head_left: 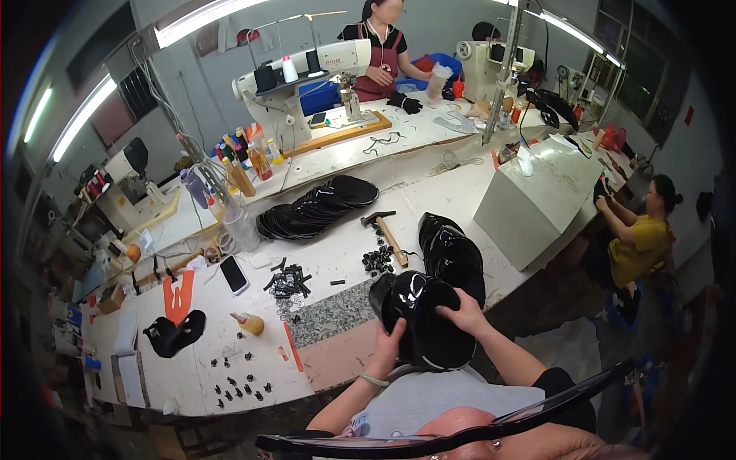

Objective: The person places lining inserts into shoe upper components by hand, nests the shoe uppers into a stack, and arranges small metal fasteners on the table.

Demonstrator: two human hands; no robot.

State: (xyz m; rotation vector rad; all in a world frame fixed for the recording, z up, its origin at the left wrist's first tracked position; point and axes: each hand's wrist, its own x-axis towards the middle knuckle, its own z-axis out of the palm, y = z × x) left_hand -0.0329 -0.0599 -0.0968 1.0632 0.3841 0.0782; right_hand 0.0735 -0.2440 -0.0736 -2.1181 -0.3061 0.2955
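Both my hands hold a glossy black curved piece (429,307) like patent leather, close to my body at the table's front edge. My left hand (389,343) grips its left side, thumb on the surface. My right hand (463,313) is closed on its right edge, with the fingers partly hidden beneath. Just beyond lies a stack of similar black pieces (452,253). Left of that stack are a hammer with a wooden handle (392,239) and a heap of small black fittings (378,261). A speckled stone slab (337,313) lies left of my left hand.
Another black stack (322,207) lies farther back. Leftward are a phone (234,274), a glue bottle (248,323), small black parts (288,282) and an orange template (179,295). A large grey box (529,192) stands at right. Co-workers stand beyond the sewing machine (299,84) and at right.
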